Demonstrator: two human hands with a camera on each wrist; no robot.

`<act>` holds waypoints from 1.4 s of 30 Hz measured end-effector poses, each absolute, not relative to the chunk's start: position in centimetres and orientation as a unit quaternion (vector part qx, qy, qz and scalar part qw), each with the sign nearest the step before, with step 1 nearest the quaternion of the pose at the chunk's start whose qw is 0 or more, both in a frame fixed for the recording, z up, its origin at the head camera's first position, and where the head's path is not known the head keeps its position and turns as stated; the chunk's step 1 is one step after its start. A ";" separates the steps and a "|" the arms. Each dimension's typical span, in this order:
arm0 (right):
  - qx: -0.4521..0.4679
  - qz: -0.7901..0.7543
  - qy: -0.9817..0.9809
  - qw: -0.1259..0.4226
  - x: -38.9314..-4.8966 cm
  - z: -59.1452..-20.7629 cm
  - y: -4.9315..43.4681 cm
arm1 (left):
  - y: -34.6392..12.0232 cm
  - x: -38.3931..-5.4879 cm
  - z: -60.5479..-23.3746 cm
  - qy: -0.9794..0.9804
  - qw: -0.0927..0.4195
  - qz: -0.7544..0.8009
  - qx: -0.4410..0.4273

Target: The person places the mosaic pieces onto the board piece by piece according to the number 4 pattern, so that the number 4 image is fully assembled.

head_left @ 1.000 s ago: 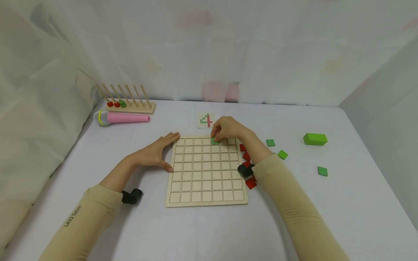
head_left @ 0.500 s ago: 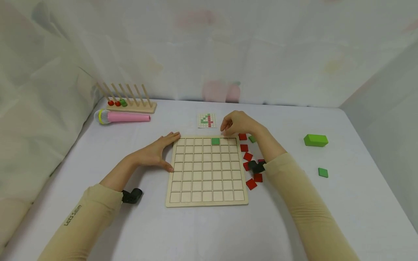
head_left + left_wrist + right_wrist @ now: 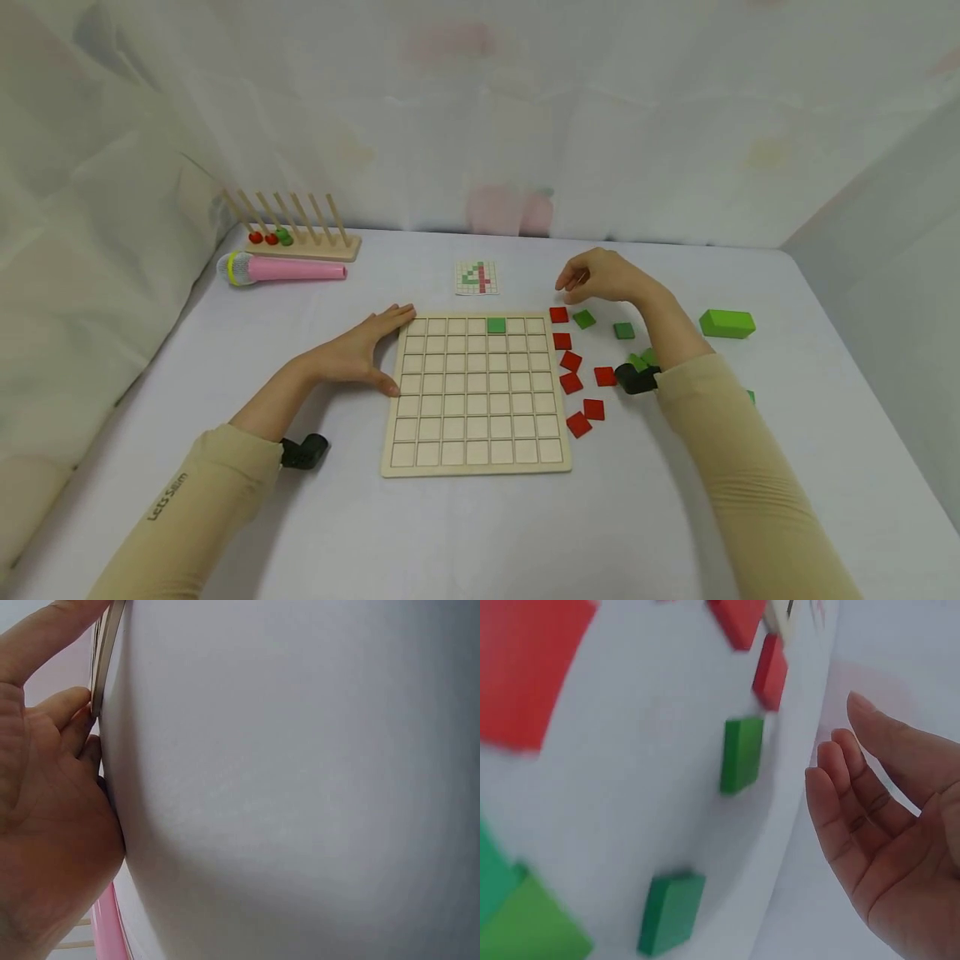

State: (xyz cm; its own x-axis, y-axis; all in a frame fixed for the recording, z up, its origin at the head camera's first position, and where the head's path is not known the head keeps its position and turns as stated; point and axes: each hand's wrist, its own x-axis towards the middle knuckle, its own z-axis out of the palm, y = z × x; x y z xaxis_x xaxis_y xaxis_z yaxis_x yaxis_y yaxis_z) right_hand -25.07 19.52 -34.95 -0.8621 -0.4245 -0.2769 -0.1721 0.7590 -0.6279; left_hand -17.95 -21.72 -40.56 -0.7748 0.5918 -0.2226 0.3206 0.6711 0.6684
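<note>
A wooden grid board (image 3: 476,406) lies flat on the table, with one green square tile (image 3: 497,325) in its far row. At the board's left edge rests my left hand (image 3: 358,350), thumb and fingers spread along the rim; the left wrist view shows its fingertips touching the board's edge (image 3: 109,656). My right hand (image 3: 606,277) hovers right of the board's far corner, fingers loosely bent, holding nothing. Below it lie a red tile (image 3: 558,315) and a green tile (image 3: 584,319), both apart from the hand in the right wrist view. A printed pattern card (image 3: 476,277) lies behind the board.
Several red tiles (image 3: 578,424) lie along the board's right side, with more green tiles (image 3: 624,331) beyond them. A green block (image 3: 727,323) stands farther right. At the back left are a pink toy microphone (image 3: 296,269) and a peg rack (image 3: 307,247) with small beads.
My right hand has let go of the green tile in the far row and moved right, away from the board. My left hand has stayed in place.
</note>
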 end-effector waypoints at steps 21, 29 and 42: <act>-0.149 -0.288 0.892 0.316 -23.1 -35.5 25.9 | -21.8 -17.8 -40.4 0.888 0.210 0.315 0.260; -0.139 -0.277 0.901 0.305 -22.8 -36.1 26.5 | -21.8 -17.7 -40.3 0.886 0.215 0.317 0.261; -0.149 -0.265 0.911 0.277 -22.6 -36.6 26.7 | -21.5 -17.7 -40.0 0.889 0.219 0.314 0.251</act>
State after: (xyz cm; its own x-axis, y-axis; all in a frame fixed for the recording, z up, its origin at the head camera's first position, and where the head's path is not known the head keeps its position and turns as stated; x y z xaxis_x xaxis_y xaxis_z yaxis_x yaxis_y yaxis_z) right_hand -22.57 26.73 -36.59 -0.8016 -0.4189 -0.4266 -0.1249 0.8151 -0.5657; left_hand -17.65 -21.45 -40.05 -0.7780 0.5844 -0.2305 0.3096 0.6760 0.6687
